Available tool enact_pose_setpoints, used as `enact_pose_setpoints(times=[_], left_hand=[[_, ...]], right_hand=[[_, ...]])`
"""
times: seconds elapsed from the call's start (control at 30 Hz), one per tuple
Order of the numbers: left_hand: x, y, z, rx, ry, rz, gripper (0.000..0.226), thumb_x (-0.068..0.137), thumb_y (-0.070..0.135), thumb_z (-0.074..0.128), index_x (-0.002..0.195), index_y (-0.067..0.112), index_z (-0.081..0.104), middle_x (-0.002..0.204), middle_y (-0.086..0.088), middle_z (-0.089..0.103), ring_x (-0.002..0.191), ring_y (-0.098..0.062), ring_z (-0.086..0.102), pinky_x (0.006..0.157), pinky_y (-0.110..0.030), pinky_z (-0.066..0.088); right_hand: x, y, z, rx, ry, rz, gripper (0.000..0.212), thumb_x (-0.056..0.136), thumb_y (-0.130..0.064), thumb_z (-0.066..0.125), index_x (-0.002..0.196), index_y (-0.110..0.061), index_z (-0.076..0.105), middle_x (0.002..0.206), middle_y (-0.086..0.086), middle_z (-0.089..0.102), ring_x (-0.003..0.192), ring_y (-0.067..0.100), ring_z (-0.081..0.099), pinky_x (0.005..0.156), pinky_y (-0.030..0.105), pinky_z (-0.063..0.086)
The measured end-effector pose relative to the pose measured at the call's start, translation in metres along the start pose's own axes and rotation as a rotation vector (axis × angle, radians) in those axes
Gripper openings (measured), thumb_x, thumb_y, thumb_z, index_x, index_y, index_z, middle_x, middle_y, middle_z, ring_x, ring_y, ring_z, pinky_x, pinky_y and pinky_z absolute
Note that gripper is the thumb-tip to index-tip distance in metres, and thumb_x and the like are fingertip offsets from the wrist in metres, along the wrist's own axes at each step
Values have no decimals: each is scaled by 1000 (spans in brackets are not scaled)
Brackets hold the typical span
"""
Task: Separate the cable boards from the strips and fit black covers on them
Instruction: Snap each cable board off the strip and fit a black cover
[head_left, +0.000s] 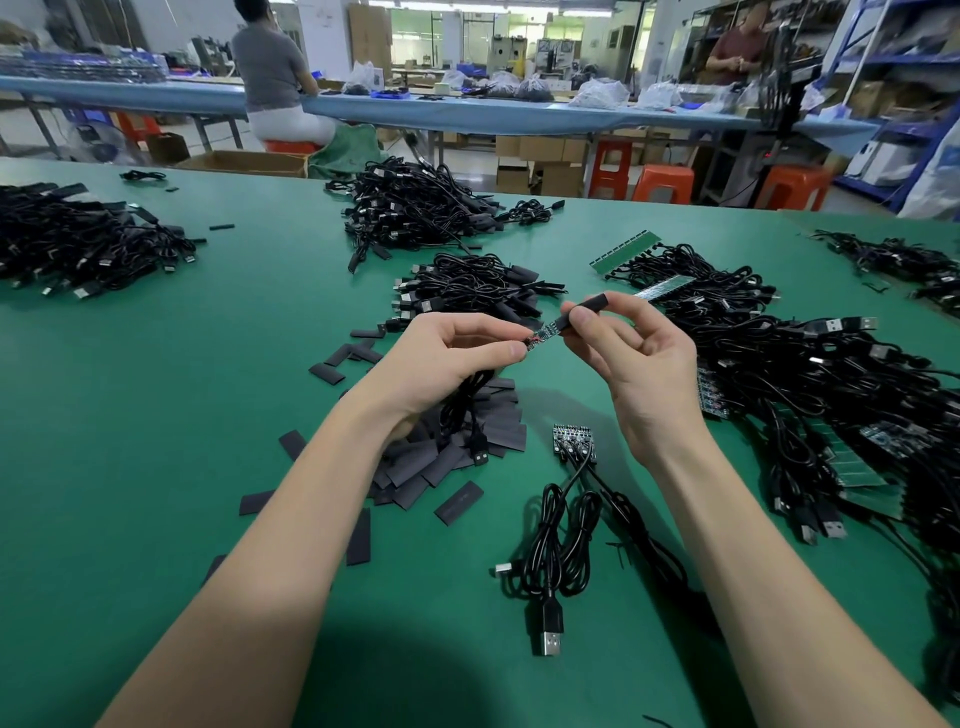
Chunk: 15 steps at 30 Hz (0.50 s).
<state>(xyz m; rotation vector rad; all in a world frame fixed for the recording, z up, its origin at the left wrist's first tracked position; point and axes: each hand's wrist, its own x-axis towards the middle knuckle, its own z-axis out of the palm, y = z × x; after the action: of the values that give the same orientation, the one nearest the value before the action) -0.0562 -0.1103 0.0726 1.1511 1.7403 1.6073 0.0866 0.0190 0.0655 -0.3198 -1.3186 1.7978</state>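
Nearest the front edge of the green table (156, 395) lies a coiled black cable (558, 551) with a USB plug pointing at the front edge. Just behind it sits a short strip of small boards (572, 441) with cables joined to it.

To the left of that strip is a heap of flat black covers (467, 441), with some loose ones lying around it.

Above the heap, both hands are up in the air. The left hand (447, 358) pinches a small cable board (540, 333) between thumb and finger, and its cable (470, 410) hangs down under the palm onto the heap. The right hand (628, 353) pinches a black cover (584, 307) by its near end. The open end of the cover is right at the tip of the board.

Toward the right edge is a big tangle of cables still on green strips (821, 395).

Behind the hands is a small pile of covered cables (467, 286). A bigger pile (415, 208) lies farther back, and another pile (78, 244) is near the left edge.
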Motion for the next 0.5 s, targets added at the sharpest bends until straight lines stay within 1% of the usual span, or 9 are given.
enact_pose_setpoints(times=[0.07,0.17,0.23,0.37,0.5], left_hand=[[-1,2,-4,12,-5,7,15,87,15,76,101,20,80,101,1,78,91,-2,69,77,-7,47],[-2,2,-9,9,-35,9,16,86,15,77,99,23,80,101,1,78,94,-5,70,80,-10,49],[-3,2,-11,31,-60,11,16,86,16,77,99,24,81,101,1,78,94,-6,70,83,-11,49],[-3,2,-13,36,-96,-7,15,85,20,78,97,27,81,102,2,78,96,-5,69,84,-11,48],[-3,1,-14,-27,-68,-42,15,84,19,77,98,23,81,103,0,78,90,1,68,74,-6,46]], right_hand=[[1,-2,-2,12,-45,35,20,84,-3,75,101,-6,65,92,13,78,83,16,74,80,24,57],[2,-5,-7,64,-145,137,25,79,-8,75,101,-7,65,97,13,78,85,15,73,80,20,56],[2,-6,-11,74,-189,174,22,78,-9,75,98,-9,66,99,13,77,88,16,73,80,20,56],[0,-5,-10,67,-239,123,15,80,-9,75,93,-14,71,105,14,76,94,17,73,83,22,56],[-2,-5,-8,66,-290,57,18,78,-11,78,90,-23,74,107,13,76,97,18,73,88,26,56]])
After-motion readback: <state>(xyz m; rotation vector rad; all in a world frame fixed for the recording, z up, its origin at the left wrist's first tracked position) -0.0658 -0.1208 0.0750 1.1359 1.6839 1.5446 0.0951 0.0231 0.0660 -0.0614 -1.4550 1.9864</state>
